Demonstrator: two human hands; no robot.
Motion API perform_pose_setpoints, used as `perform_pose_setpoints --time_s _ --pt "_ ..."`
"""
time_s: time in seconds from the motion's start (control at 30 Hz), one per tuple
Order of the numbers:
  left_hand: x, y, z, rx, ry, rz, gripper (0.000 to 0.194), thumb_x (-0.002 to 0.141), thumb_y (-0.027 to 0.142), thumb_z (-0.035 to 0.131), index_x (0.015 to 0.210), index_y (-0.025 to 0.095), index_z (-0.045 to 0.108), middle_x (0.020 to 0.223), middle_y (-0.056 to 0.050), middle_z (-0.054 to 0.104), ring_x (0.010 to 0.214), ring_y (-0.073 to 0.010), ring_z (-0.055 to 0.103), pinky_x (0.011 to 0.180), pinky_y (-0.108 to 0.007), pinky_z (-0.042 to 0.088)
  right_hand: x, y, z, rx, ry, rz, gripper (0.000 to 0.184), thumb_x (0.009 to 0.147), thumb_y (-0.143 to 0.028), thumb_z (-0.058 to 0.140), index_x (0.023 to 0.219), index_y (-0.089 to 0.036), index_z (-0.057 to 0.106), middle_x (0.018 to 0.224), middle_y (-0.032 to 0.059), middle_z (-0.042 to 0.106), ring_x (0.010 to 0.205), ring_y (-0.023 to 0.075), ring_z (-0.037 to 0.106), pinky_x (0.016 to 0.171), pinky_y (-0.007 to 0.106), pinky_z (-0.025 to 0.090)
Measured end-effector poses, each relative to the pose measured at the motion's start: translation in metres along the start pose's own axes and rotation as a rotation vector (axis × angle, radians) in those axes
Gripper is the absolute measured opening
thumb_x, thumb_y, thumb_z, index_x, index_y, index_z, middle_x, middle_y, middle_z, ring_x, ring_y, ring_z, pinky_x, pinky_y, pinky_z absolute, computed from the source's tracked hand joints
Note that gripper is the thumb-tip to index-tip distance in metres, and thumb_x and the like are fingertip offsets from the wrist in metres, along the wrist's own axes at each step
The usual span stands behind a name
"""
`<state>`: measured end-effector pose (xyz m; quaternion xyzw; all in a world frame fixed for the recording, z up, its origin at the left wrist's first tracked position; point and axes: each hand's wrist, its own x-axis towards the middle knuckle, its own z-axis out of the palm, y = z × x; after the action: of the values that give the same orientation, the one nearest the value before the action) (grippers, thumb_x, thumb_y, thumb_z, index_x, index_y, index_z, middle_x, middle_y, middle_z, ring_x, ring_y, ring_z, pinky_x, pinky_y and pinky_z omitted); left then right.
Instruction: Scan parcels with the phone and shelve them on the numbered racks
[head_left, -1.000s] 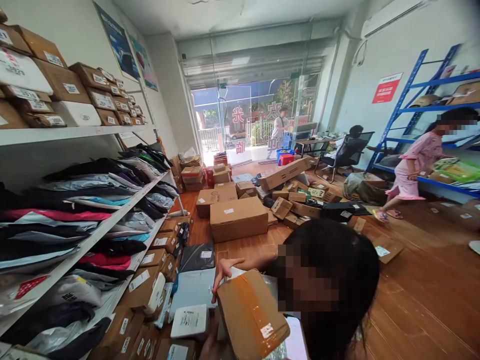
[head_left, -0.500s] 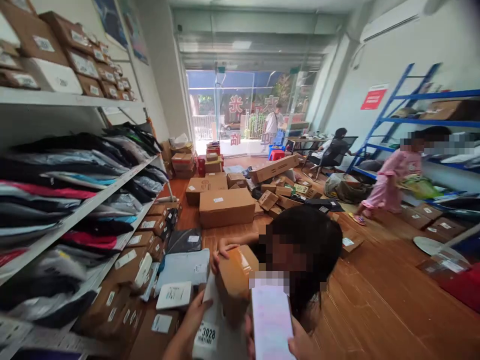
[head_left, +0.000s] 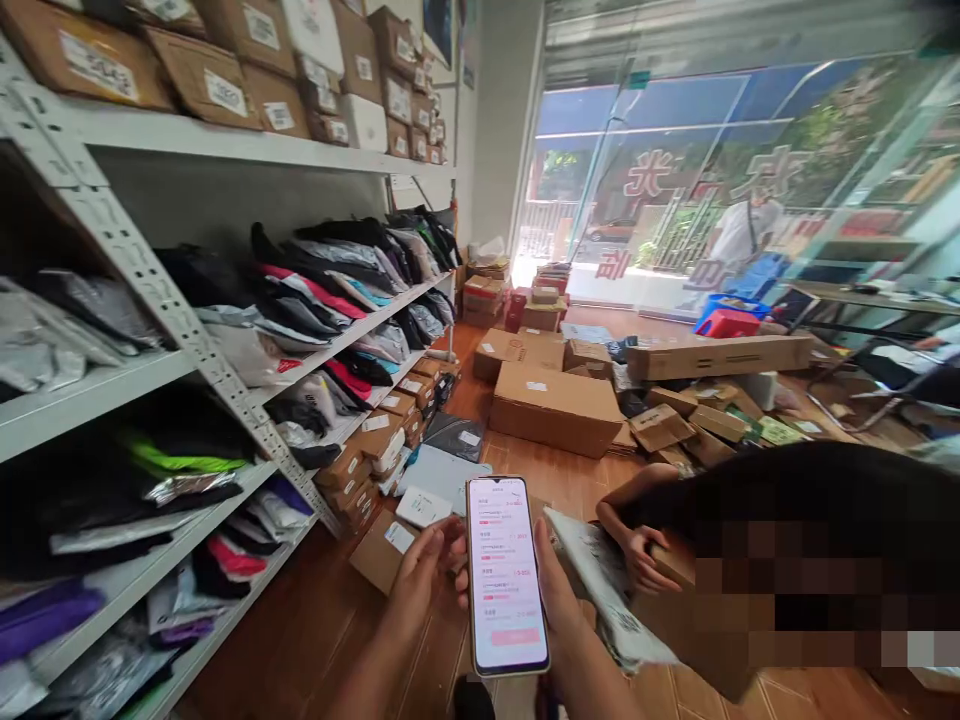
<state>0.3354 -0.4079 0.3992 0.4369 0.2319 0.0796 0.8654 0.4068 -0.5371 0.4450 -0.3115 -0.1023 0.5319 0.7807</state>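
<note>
I hold a phone (head_left: 506, 575) upright at the bottom centre, its lit screen showing a list with a pink button. My right hand (head_left: 561, 612) grips it from the right side and back. My left hand (head_left: 421, 582) curls against its left edge. A grey-white printed parcel bag (head_left: 604, 590) lies just right of my right hand, and I cannot tell who holds it. A co-worker crouches at the lower right, with one hand (head_left: 639, 556) on a cardboard box (head_left: 679, 565).
White metal shelving (head_left: 187, 330) on the left carries bagged clothes and labelled boxes. Cardboard boxes (head_left: 555, 405) and flat parcels (head_left: 442, 475) cover the wooden floor ahead. A long carton (head_left: 716, 355) lies further back. A person stands outside the glass front (head_left: 742, 235).
The view swung left and moved closer to the shelving. The phone rose to the centre with both my hands on it. The grey parcel left my left hand and now lies to the right.
</note>
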Motion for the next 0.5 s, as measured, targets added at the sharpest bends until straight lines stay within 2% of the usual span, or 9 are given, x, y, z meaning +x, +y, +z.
perform_pose_setpoints --time_s 0.1,0.2,0.3,0.43,0.5 --pt "-0.026 0.037 0.004 -0.049 -0.003 0.133 0.061 0.066 0.064 0.069 0.107 0.020 0.065 0.070 -0.001 0.057 0.047 -0.0099 0.047 0.037 -0.023 0.039 0.015 0.010 0.015 0.050 -0.074 0.028 0.068 0.072 -0.073 0.061 0.105 -0.014 0.070 0.098 0.0114 0.074 0.074 0.0227 0.068 0.071 0.035 0.053" --pt "-0.041 0.058 0.003 -0.009 0.032 0.148 0.047 0.066 0.058 0.073 0.084 0.015 0.066 0.056 0.006 0.042 0.039 -0.0068 0.043 0.033 -0.020 0.037 0.028 0.022 0.023 0.032 -0.106 0.096 0.068 0.073 -0.073 0.059 0.104 -0.014 0.071 0.098 0.0112 0.074 0.073 0.0223 0.068 0.071 0.035 0.053" --pt "-0.044 0.064 -0.005 0.051 0.131 0.172 0.044 0.066 0.058 0.071 0.064 0.015 0.058 0.052 0.007 0.040 0.033 -0.0068 0.042 0.028 -0.021 0.035 0.038 0.035 0.026 -0.011 -0.140 0.141 0.070 0.073 -0.076 0.056 0.104 -0.015 0.071 0.101 0.0115 0.073 0.072 0.0226 0.068 0.069 0.035 0.053" --pt "-0.047 0.065 -0.022 0.118 0.276 0.177 0.047 0.062 0.060 0.072 0.059 0.017 0.054 0.045 0.009 0.038 0.028 -0.0088 0.039 0.024 -0.022 0.031 0.049 0.049 0.030 -0.053 -0.172 0.178 0.066 0.076 -0.074 0.054 0.106 -0.018 0.070 0.102 0.0098 0.074 0.076 0.0234 0.069 0.073 0.037 0.053" --pt "-0.052 0.067 -0.032 0.123 0.301 0.191 0.047 0.065 0.062 0.067 0.057 0.017 0.055 0.043 0.008 0.039 0.028 -0.0091 0.039 0.025 -0.023 0.029 0.054 0.056 0.033 -0.065 -0.188 0.219 0.068 0.076 -0.075 0.054 0.105 -0.016 0.070 0.097 0.0105 0.075 0.074 0.0224 0.069 0.072 0.034 0.053"
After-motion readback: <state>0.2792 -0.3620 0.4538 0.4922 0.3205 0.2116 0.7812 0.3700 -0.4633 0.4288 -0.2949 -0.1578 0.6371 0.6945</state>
